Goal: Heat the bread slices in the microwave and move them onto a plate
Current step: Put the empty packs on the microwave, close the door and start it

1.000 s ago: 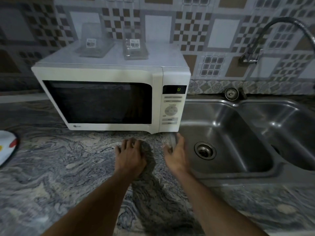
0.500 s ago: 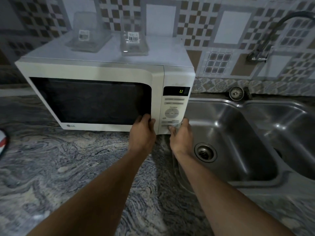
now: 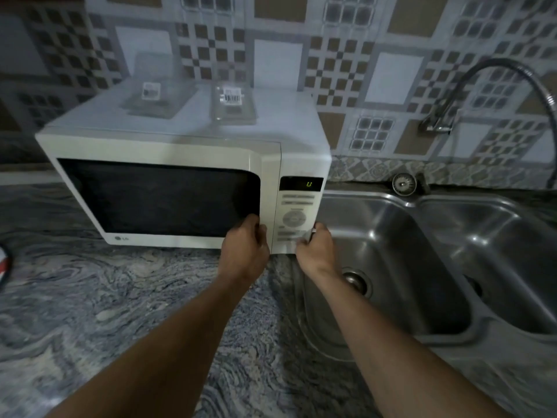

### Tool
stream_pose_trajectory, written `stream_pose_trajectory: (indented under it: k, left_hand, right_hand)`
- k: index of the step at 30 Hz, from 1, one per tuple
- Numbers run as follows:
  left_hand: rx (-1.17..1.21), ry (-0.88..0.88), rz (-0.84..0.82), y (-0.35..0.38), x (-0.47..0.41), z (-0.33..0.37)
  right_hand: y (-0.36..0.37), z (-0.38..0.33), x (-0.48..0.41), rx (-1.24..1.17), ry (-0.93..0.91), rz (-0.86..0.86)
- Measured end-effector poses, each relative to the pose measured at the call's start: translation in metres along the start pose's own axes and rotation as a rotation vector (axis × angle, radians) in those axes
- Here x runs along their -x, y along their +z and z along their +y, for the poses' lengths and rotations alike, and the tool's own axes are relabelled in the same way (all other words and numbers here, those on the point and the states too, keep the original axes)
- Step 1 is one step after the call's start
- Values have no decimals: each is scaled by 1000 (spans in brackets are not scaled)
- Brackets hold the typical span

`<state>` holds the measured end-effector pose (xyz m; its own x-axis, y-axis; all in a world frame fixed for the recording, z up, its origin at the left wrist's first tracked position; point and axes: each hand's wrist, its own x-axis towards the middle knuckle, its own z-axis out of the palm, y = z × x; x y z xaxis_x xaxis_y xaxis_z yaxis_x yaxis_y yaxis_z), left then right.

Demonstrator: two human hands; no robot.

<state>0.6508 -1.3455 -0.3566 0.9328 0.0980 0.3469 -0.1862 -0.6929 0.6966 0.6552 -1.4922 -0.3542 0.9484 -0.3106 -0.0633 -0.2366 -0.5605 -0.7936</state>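
Note:
A white microwave stands on the marble counter with its door closed and its window dark. No bread is visible. My left hand grips the door's lower right edge, fingers curled against it. At the bottom of the control panel, my right hand has its thumb on the lowest buttons while its fingers curl round the microwave's right front corner. The display shows a green digit. A sliver of a white and red plate shows at the far left edge.
Two clear plastic containers sit on top of the microwave. A double steel sink with a curved tap lies right of it. The grey marble counter stretches in front, and a tiled wall runs behind.
Both hands rose from the counter to the microwave's front: the left to the door edge, the right to the lower control panel. The view moved closer.

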Motion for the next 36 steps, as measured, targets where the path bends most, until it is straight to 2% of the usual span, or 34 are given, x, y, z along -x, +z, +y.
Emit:
stream_pose_trajectory:
  k: [4, 8, 10, 14, 20, 30, 36]
  left_hand:
    - [154, 15, 77, -21, -14, 34]
    - [113, -47, 79, -35, -23, 51]
    - [108, -96, 38, -37, -25, 49]
    - [124, -166, 10, -40, -28, 55]
    - [154, -215, 78, -38, -22, 57]
    - [177, -250, 131, -34, -16, 63]
    - [125, -137, 152, -41, 3, 60]
  right_hand:
    - [-35, -31, 7, -17, -124, 60]
    - [-61, -71, 7, -63, -282, 109]
    - [-70, -89, 6, 45, -381, 121]
    - [-76, -113, -1, 436, -552, 101]
    - [-82, -123, -4, 603, -543, 69]
    - [-89, -128, -1, 649, -559, 60]
    - [-94, -130, -4, 664, -542, 65]
